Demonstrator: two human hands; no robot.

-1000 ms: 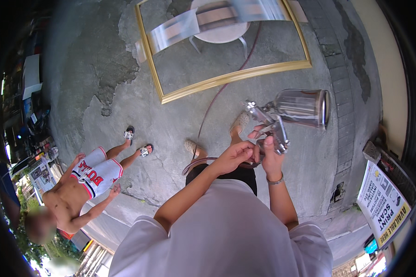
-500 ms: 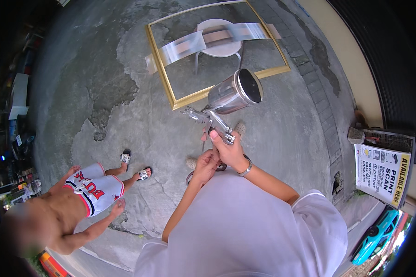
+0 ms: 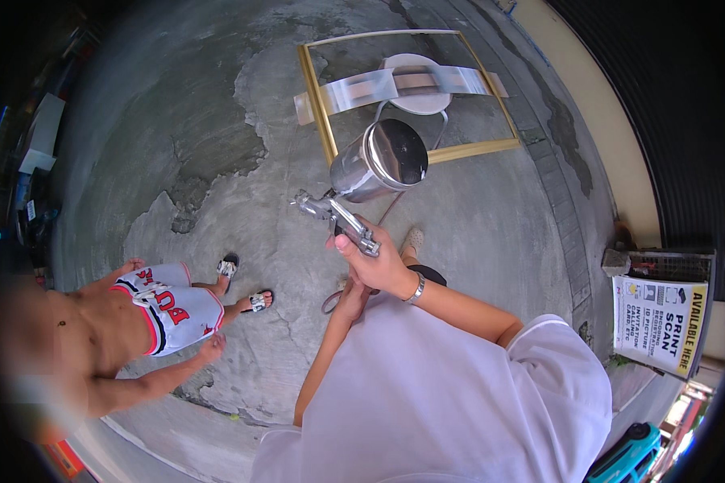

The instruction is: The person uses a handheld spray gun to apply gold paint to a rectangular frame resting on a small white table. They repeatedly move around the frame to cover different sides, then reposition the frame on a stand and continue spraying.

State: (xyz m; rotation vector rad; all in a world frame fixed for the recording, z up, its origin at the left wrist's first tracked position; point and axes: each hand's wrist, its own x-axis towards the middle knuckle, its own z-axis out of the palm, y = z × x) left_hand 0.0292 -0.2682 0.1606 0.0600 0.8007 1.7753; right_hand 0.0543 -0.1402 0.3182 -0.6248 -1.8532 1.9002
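Note:
My right hand is closed around the handle of a silver spray gun, whose metal cup sits tilted at the top. Just below it, my left hand has its fingers closed at the handle's lower end, where a dark red hose loops down; exactly what they grip is partly hidden by my right hand. Beyond the cup, a gold rectangular frame is raised above the pavement, with shiny strips across its middle and a round white stool beneath.
A shirtless person in white shorts and sandals stands close on my left. On the right are a signboard against a wire rack, a dark shutter along the wall and a teal car. Cracked concrete lies underfoot.
The spray gun has swung leftward, its cup now in front of the frame. My hands have moved left with it. The other person appears nearer the lower left.

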